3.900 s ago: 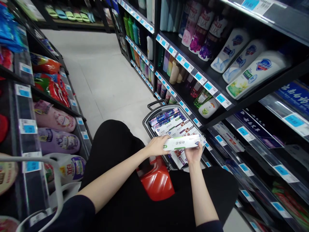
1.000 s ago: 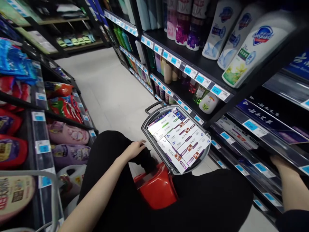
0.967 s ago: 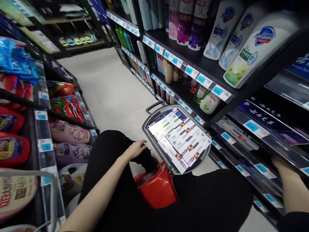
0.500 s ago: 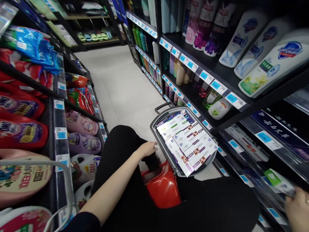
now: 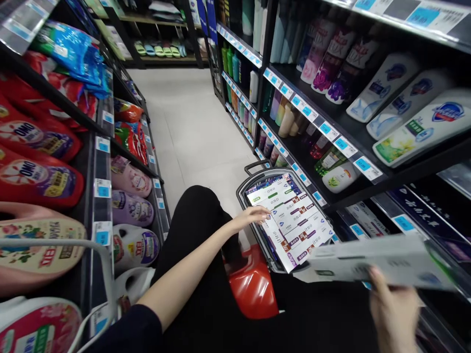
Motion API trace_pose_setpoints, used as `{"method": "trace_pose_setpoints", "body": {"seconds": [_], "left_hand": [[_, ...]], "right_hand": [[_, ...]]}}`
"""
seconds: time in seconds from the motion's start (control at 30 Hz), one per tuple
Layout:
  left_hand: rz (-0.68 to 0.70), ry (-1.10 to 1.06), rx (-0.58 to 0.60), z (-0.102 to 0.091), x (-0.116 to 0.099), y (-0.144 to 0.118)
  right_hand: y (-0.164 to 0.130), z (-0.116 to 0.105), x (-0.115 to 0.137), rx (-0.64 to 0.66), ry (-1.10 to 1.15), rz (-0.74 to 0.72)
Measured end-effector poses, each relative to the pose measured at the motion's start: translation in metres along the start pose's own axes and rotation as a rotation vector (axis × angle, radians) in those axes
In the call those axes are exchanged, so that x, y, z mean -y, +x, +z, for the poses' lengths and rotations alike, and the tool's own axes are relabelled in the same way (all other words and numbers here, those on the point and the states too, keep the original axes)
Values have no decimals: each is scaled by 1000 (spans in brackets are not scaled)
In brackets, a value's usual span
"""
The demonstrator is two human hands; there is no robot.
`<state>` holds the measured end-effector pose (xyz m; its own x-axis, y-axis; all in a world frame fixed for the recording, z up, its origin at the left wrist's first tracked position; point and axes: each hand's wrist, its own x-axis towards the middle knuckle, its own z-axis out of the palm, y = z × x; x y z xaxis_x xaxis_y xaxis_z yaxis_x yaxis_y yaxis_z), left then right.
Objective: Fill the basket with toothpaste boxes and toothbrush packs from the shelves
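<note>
Two hands of mine are in view, and only the right one has a firm hold on something. In my right hand (image 5: 396, 306) is a long white box (image 5: 375, 260), my thumb pressed across its side. It is blurred, with a bit of green towards the end on my right, and it hangs over my leg, its other end by the near right corner of the basket (image 5: 263, 242).

My left hand (image 5: 253, 215) is empty and loosely open, the fingers together and a little bent, reaching over the basket's left edge. I can't tell whether the fingertips touch anything. Flat white boxes (image 5: 294, 220) lie close together in the basket, most with purple marks and a few with green.

A shiny red plastic piece (image 5: 254, 284) sits between my knees, just beside the basket. Bottles of white body wash (image 5: 423, 130) lean on the shelf to my right; on my left are red detergent bottles (image 5: 40, 176) and, higher up, blue bags (image 5: 75, 56). Slippers (image 5: 160, 50) line a low shelf at the far end of the pale floor (image 5: 198, 117).
</note>
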<state>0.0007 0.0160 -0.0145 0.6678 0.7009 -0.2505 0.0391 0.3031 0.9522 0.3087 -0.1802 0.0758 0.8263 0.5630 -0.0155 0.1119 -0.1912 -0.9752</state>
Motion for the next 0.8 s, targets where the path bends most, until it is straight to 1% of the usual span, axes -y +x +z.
{"method": "trace_pose_setpoints", "body": {"seconds": [0.03, 0.07, 0.1, 0.13, 0.17, 0.2, 0.23, 0.27, 0.33, 0.4, 0.47, 0.53, 0.63, 0.8], "left_hand": [[-25, -163, 117, 3, 0, -2], [-58, -296, 222, 6, 0, -5], [-92, -393, 302, 9, 1, -8], [-125, -463, 359, 12, 3, -12], [-158, -516, 396, 15, 6, -15], [-190, -555, 423, 17, 8, -17], [-220, -579, 447, 18, 11, -19], [-251, -586, 475, 18, 14, -21], [-301, -556, 515, 16, 20, -22], [-328, -515, 523, 13, 25, -21], [-347, -497, 537, 9, 28, -18], [-378, -488, 565, 6, 29, -15], [-436, -466, 599, 5, 28, -10], [-495, -417, 562, 10, 23, -7]], "right_hand": [[-4, 31, 7, 109, 102, 70], [-9, 61, 11, 255, 194, 155], [-15, 90, 14, 366, 266, 237], [-21, 116, 14, 446, 322, 307], [-29, 139, 11, 495, 369, 360], [-37, 156, 6, 528, 409, 394], [-45, 169, -1, 549, 441, 413], [-51, 177, -10, 565, 469, 422], [-60, 182, -30, 598, 520, 430], [-63, 178, -46, 632, 561, 456], [-60, 172, -55, 652, 582, 493], [-57, 167, -58, 662, 593, 504], [-55, 163, -57, 672, 589, 470], [-52, 157, -59, 652, 570, 478]]}}
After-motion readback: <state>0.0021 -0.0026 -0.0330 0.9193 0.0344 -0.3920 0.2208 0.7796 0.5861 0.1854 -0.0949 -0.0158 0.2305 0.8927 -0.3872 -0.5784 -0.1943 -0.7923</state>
